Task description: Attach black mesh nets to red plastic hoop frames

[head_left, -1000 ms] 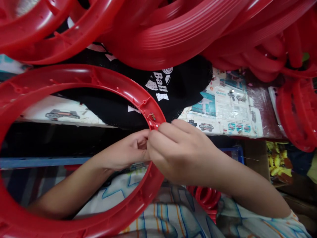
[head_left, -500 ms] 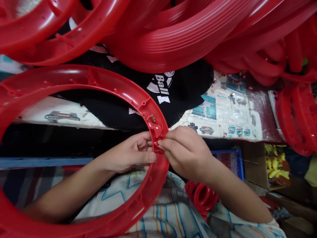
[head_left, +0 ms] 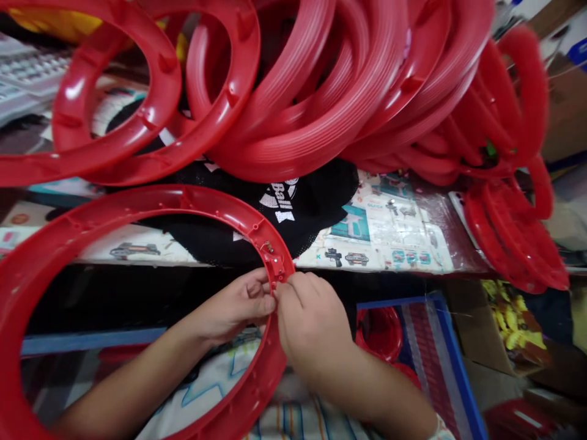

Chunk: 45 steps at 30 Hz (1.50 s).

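Observation:
A large red plastic ring half (head_left: 215, 205), its hollow ribbed inside facing up, is held over my lap. My left hand (head_left: 238, 305) grips its inner rim on the right side, thumb above and fingers beneath. Beside the outer rim, my right hand (head_left: 316, 324) has its fingers pinched together inside the channel, and what they hold is hidden. Just beyond the fingertips sits a small red box (head_left: 275, 267) in the channel. A coiled metal spring and thin wire (head_left: 266, 247) lie farther along the channel.
Ribbed red rings (head_left: 316, 140) are piled across the table's back. Black cloth (head_left: 312, 214) lies over printed cardboard (head_left: 394, 238) on the near edge. Below right stand a blue-rimmed crate (head_left: 452, 354) holding red parts and a carton (head_left: 481, 324) with yellow pieces.
The view has shifted, showing more of the ring pile and the crate. My right fingers have moved slightly nearer me along the channel, away from the red box. My left hand keeps its grip.

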### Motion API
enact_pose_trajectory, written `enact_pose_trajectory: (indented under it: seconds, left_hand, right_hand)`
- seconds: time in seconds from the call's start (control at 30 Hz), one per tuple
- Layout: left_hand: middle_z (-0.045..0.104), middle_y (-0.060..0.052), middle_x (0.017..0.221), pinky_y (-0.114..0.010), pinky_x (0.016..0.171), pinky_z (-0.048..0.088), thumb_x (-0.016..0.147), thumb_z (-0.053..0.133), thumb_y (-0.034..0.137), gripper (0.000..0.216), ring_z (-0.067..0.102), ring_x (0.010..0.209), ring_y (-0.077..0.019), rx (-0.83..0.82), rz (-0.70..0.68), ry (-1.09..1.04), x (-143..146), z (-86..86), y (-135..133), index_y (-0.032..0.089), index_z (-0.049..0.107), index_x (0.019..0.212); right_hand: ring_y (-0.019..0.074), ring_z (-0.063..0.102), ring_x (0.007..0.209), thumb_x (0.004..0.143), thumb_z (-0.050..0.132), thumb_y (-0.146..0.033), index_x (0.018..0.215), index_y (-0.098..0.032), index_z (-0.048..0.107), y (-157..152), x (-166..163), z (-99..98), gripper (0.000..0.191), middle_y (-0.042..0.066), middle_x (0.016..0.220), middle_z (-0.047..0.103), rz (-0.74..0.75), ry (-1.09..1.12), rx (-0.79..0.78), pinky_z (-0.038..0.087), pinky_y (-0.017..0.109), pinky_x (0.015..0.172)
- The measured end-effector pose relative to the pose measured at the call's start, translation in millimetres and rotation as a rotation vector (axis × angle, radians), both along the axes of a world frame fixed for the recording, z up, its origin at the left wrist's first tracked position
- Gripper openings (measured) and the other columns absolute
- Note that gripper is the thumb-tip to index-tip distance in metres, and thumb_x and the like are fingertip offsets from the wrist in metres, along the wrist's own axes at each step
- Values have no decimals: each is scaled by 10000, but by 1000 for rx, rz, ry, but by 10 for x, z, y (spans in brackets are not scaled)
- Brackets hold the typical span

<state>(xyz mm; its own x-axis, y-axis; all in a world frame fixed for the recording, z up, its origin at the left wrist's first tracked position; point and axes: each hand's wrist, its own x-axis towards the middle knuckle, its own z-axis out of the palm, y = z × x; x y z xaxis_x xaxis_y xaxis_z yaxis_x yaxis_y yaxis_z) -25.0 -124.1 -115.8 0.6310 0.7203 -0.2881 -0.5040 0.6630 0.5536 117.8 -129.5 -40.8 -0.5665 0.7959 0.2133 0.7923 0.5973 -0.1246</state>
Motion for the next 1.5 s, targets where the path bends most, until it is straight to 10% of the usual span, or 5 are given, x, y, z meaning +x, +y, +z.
enact_pose_trajectory:
  seconds: [0.3,0.5,0.7,1.07,1.5]
  left_hand:
    - [633,-30,850,-217,594,467,673,788,428,543,593,664,-126,134,-44,56,73,134,-33,210,611,1137]
    - [572,15,662,-188,515,411,705,699,562,469,505,566,-97,531,-196,415,187,456,7,131,686,889]
    - [657,-24,668,-199,546,406,890,523,453,371,576,571,-113,1297,-334,879,374,351,114,159,692,741]
    - [674,-112,893,-375,806,486,882,529,298,218,616,816,-227,1362,541,1621,-427,380,207,158,686,938]
    - [722,-20,836,-303,761,511,821,605,416,225,665,776,-201,1183,570,1683,-871,524,594,220,705,870]
  right_hand:
    - [235,539,1016,879,527,-328,1215,-159,524,-66,262,3,376,134,1141,557,-270,584,-369,470,402,861]
    - [229,634,968,888,498,-518,1158,-228,598,-312,420,-223,409,104,1091,652,-441,1314,-1037,524,368,820]
    - [168,580,472,753,643,-408,940,-213,679,-330,933,-74,273,4,584,591,-596,1689,-872,483,270,396]
    - [105,385,401,622,471,-222,748,-145,658,-659,1979,166,238,3,536,414,-1266,1881,-201,378,218,345]
    - [101,355,489,696,539,-405,777,-164,690,-380,1978,-294,295,-2,639,390,-1137,1934,-178,278,286,444]
